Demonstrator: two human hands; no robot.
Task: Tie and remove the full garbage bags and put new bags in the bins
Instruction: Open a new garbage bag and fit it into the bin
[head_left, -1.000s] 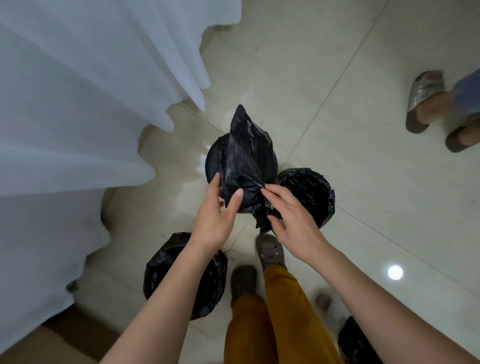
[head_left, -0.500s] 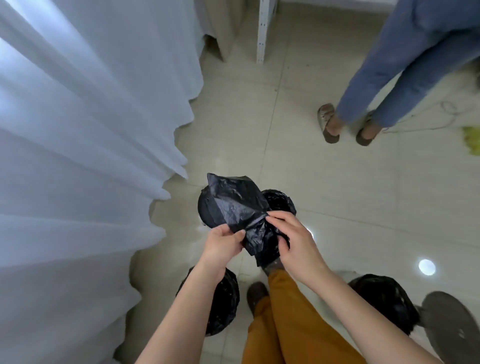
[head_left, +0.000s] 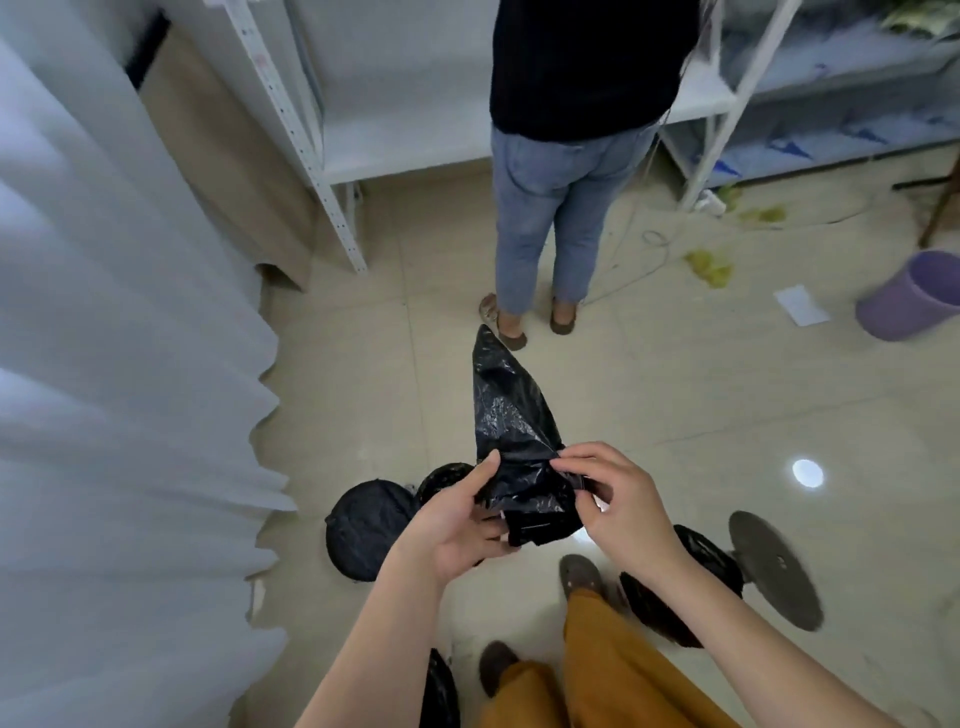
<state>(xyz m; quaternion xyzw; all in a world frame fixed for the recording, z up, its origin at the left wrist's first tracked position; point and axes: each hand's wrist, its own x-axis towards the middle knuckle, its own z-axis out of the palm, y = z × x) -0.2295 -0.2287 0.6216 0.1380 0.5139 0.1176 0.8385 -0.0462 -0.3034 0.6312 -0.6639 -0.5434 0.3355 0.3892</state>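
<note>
While a white curtain (head_left: 119, 364) fills the left side and a second person in jeans (head_left: 550, 208) stands ahead by white shelving (head_left: 311, 130), a lavender bin (head_left: 914, 296) sits tilted on the tiled floor (head_left: 675, 415) at far right. Nearer the feet, black-lined bins (head_left: 363, 530) cluster on the floor, one behind the left wrist and another (head_left: 675, 582) under the right forearm. Smallest, a folded black garbage bag (head_left: 514, 431) is held up between both hands: the left hand (head_left: 457, 525) grips its lower edge, the right hand (head_left: 618, 499) pinches its side.
</note>
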